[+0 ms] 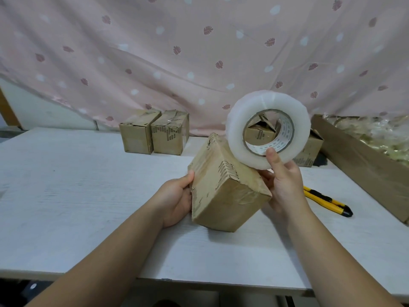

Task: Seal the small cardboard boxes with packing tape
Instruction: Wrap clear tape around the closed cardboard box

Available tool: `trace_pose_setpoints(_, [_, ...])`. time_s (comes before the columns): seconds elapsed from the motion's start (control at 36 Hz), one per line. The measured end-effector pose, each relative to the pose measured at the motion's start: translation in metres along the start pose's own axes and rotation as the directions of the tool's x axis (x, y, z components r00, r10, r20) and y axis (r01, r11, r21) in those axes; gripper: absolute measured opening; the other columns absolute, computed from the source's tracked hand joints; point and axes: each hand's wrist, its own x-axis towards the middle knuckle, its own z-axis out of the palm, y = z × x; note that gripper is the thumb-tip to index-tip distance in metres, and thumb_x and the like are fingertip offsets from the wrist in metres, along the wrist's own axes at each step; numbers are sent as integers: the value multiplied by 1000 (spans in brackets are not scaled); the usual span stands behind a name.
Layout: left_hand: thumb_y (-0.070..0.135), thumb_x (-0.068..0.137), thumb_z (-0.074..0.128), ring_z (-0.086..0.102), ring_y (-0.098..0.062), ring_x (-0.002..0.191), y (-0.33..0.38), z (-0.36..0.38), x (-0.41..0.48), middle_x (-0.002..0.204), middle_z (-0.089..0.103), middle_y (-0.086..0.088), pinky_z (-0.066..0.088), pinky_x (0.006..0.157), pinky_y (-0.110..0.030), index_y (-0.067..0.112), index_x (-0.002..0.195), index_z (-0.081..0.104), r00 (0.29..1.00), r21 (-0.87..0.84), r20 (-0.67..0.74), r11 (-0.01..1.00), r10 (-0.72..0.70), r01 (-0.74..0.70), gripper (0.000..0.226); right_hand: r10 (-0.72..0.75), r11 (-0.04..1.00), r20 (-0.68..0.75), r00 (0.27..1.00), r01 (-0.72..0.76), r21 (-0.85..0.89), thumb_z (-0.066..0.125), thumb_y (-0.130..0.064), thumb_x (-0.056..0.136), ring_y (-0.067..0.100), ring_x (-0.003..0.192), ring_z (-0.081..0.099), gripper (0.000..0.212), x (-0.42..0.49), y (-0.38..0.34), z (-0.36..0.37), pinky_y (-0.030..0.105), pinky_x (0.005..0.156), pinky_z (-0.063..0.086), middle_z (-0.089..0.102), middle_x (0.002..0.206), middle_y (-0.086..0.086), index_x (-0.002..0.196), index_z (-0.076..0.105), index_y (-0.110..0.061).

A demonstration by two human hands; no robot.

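A small worn cardboard box (223,187) stands tilted on the white table (88,196) in the middle. My left hand (177,199) grips its left side, thumb on the upper face. My right hand (285,185) holds a roll of clear packing tape (239,129) upright just above the box's right edge, thumb inside the core. Two closed small boxes (152,134) stand side by side at the back left. More small boxes with raised flaps (309,149) stand behind the roll, partly hidden by it.
A yellow and black utility knife (327,201) lies on the table right of my right hand. A large open carton (358,160) with crinkled plastic packing fills the right edge. A pink patterned cloth (199,52) hangs behind. The table's front edge runs close to me.
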Motion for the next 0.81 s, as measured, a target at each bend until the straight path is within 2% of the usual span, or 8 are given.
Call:
trace_pose_setpoints(0.14, [23,105,33,65,-22,97,2,2,-3,105,70,-15,50,86,-35,-1,128,53,1000,-12,24,1000,21,-20,39,-75,989,-28,997,71,-127,85,-66,44,16,83,70,83,0,0,0,27,67,57,69,101,4,110,61,-21])
trace_pose_setpoints(0.22, [20,104,39,67,-10,76,-3,0,2,89,72,-8,53,68,-20,-8,126,52,978,221,-74,960,194,-173,38,-119,981,-1,993,117,-155,84,-74,36,16,99,70,92,1,0,0,29,72,57,68,111,2,111,58,-26])
trace_pose_setpoints(0.28, [20,101,47,62,-5,68,-4,-5,5,97,70,-3,50,62,-16,5,137,47,898,522,-140,802,417,-290,39,-133,978,-4,991,131,-165,81,-77,36,16,104,68,90,0,2,1,31,75,58,68,111,-3,109,57,-30])
trace_pose_setpoints(0.33, [21,98,54,61,-5,88,-5,-10,8,125,59,6,47,74,-15,22,140,46,787,732,-101,582,608,-355,43,-167,967,-17,986,160,-200,77,-80,42,16,110,64,83,0,5,3,41,88,56,67,109,-10,108,57,-34])
trace_pose_setpoints(0.42, [18,98,51,56,-2,104,-5,-11,9,127,57,16,40,82,-11,29,126,62,717,854,37,351,696,-384,32,-183,960,36,982,186,-207,74,-70,63,13,113,61,67,2,10,12,40,94,54,66,110,-15,116,53,-35])
trace_pose_setpoints(0.56, [28,100,44,51,-17,70,-3,-13,8,63,60,12,38,67,-33,21,61,57,749,809,-4,442,663,-387,42,-186,929,115,976,213,-302,79,-39,66,9,114,60,61,5,18,21,43,100,50,62,119,-10,118,48,-38])
trace_pose_setpoints(0.69, [41,98,45,61,-13,112,-4,-16,9,114,68,16,46,98,-41,38,114,64,785,721,-10,548,620,-424,26,-201,887,127,971,235,-398,74,-23,84,-13,92,59,45,8,21,35,12,79,48,61,105,-18,120,47,-32])
trace_pose_setpoints(0.81, [45,99,36,47,-5,129,5,-2,-9,137,54,14,39,103,-26,28,140,48,696,543,136,535,705,-648,45,-199,873,115,973,229,-430,70,-19,87,-18,81,57,46,8,22,43,3,69,43,59,98,-21,125,46,-25])
